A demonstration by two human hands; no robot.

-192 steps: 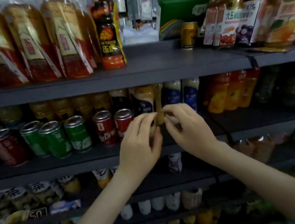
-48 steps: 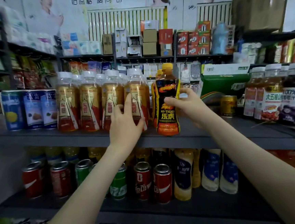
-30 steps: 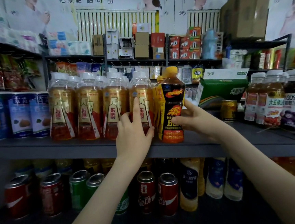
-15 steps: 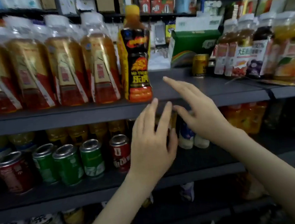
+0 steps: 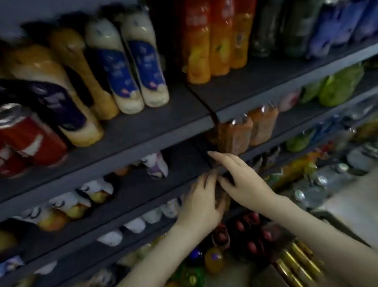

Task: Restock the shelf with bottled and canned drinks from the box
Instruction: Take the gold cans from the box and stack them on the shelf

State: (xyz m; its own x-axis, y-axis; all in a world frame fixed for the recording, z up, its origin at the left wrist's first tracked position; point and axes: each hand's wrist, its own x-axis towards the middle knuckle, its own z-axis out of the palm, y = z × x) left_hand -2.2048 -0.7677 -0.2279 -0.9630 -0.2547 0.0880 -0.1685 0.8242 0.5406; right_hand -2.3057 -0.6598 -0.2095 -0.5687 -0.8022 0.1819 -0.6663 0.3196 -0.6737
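left hand [image 5: 200,204] loose, empty | right hand [image 5: 244,182] fingers straight, empty | bottle labels [image 5: 146,62] too blurred to read

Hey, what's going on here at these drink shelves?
A person is restocking drinks. The left hand and right hand hang close together at a lower shelf edge, fingers loose, holding no drink. Below them the box shows gold cans and red-capped bottles. The picture is blurred.

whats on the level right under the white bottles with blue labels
A white and purple bottle stands there, with blurred white-topped bottles further left. The back is too dark to see, and the left hand and right hand cover its right end.
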